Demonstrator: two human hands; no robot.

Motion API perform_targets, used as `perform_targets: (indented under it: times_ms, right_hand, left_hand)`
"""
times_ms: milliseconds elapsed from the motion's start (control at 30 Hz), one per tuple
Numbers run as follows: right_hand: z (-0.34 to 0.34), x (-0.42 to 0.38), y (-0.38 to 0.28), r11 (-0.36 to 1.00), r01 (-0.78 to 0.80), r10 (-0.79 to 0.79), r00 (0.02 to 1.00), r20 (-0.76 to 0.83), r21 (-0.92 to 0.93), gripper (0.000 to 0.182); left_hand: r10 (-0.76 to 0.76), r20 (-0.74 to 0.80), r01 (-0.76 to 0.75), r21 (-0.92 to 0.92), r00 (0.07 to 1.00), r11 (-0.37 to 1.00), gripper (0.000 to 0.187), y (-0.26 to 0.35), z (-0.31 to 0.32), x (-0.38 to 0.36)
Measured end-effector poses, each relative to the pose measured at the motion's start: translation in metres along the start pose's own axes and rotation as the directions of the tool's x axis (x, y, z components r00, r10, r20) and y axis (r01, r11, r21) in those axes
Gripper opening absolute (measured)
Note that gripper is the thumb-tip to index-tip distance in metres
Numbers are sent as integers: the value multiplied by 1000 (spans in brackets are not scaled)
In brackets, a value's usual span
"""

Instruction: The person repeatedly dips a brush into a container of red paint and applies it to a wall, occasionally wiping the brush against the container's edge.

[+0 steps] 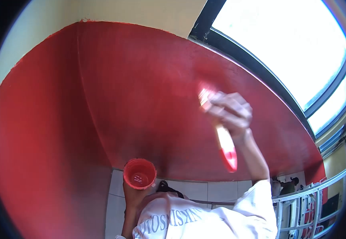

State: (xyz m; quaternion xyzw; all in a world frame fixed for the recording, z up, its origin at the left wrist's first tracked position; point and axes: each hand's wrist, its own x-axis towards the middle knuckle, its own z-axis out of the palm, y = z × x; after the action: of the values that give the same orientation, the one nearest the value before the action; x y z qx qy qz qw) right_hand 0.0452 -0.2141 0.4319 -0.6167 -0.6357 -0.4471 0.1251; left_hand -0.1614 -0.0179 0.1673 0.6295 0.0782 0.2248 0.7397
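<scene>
Gripped in my right hand (pixel 230 111) is a paintbrush (pixel 226 143) with a pale handle that ends in a red tip. Its bristles point up and left, at or close to the red-painted wall (pixel 149 95); motion blur hides whether they touch. Low in the view, my left hand (pixel 136 194) holds a red paint pot (pixel 126 175) from below and the side, most of its fingers hidden behind it. Glossy red paint (pixel 139 180) shows inside the pot, which is roughly upright.
A wall corner runs down on the left. Above the red area lies a cream wall band (pixel 141 12) with an uneven edge. A dark-framed window (pixel 280 44) is at upper right. A metal ladder (pixel 300 194) stands at lower right, over white floor tiles (pixel 222 191).
</scene>
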Motion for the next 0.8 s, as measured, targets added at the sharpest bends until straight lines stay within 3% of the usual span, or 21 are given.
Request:
perform_targets:
  times_ms: [67,100,200,233,333,367,400,467,533,567,600,633,733,767,800]
  right_hand:
    - [-11,27,15,963,61,-106,981,-160,-264,33]
    - [-7,32,21,964,49,-79,991,-107,-262,34]
    - [30,-18,3,984,13,24,980,199,-180,32]
    - [50,-33,-9,996,51,-40,987,153,-68,30]
    - [47,-17,-25,971,-136,74,953,293,198,27]
    - [30,9,-19,975,-160,117,960,254,154,26]
    - [28,24,-4,996,-50,49,999,3,74,25]
    - [29,42,10,983,9,-62,957,-285,-185,26]
    - [45,30,10,984,6,-19,997,-71,-179,24]
    - [52,6,-6,962,-11,68,978,200,-274,25]
    - [79,-36,-5,985,112,-83,975,209,-133,27]
    - [93,-56,-27,991,68,-27,948,317,-119,32]
    - [87,-26,-39,943,-218,119,927,356,252,35]
    - [66,12,-33,968,-159,99,953,286,196,35]
    - [54,39,-20,987,-45,32,996,87,157,30]
  left_hand:
    - [-1,-12,1,-11,1000,1000,83,0,1,1]
    - [10,-19,-9,21,1000,1000,83,0,3,1]
    - [24,-32,-22,44,999,999,86,-1,1,4]
    - [8,-33,-8,3,999,1000,86,-3,1,3]
    - [1,-62,-1,-5,998,1000,88,-2,2,2]
    - [3,-62,-2,18,998,1000,89,0,0,3]
    - [-9,-70,9,4,998,1000,89,-1,-1,3]
    - [-34,-79,31,-33,996,999,89,-5,-2,2]
    - [-4,-73,6,26,997,1000,89,-9,-3,0]
    - [15,-69,-12,55,998,998,89,-10,-5,1]
    - [12,-71,-9,43,997,999,89,-11,-7,-1]
    - [10,-76,-8,30,997,1000,89,-11,-8,-2]
    - [-35,-110,35,0,993,999,88,-7,-13,-4]
    - [-62,-114,62,-3,992,998,88,-6,-17,-6]
    - [-84,-123,82,-15,989,996,88,-8,-18,-6]
